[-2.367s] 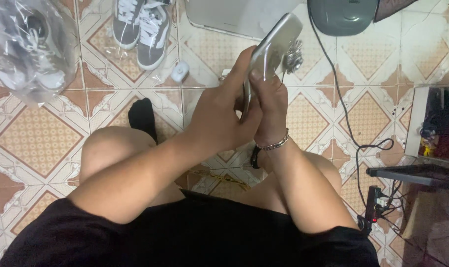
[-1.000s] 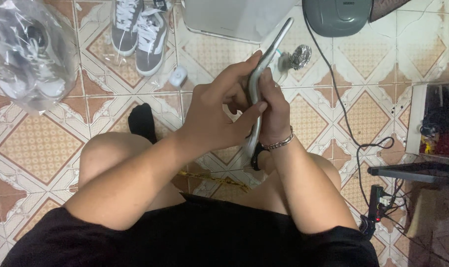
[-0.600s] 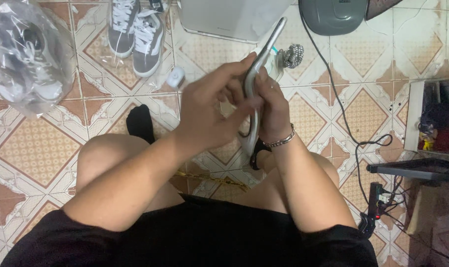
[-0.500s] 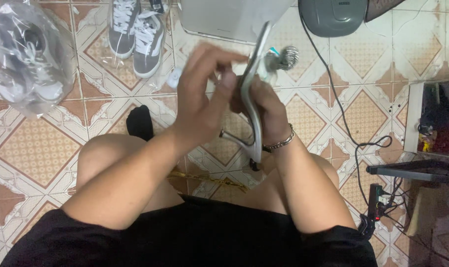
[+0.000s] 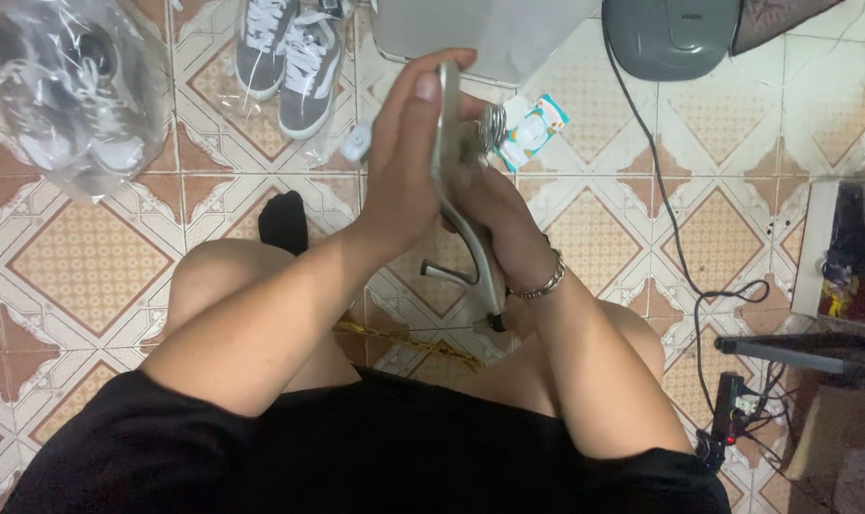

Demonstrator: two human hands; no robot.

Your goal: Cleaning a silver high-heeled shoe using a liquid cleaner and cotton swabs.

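A silver high-heeled sandal [image 5: 468, 238] stands on edge between my hands above my knees, toe pointing away, its thin heel sticking out to the left. My left hand [image 5: 408, 162] wraps the front of the sole from the left, fingers up over the toe. My right hand [image 5: 494, 205] grips the sandal from the right side, a chain bracelet on its wrist. A sparkly ornament [image 5: 492, 124] shows at the sandal's front.
On the patterned tile floor lie a pair of grey sneakers [image 5: 289, 52], a plastic bag with shoes [image 5: 66, 90], a small white object [image 5: 356, 143], a teal-and-white packet [image 5: 532, 128], a grey appliance [image 5: 670, 33] with a black cable [image 5: 675, 238], and a power strip [image 5: 732, 405].
The sandal has turned from showing its flat sole to standing on edge, heel now visible at left. My left hand shifted up over the toe. The camera tilted slightly.
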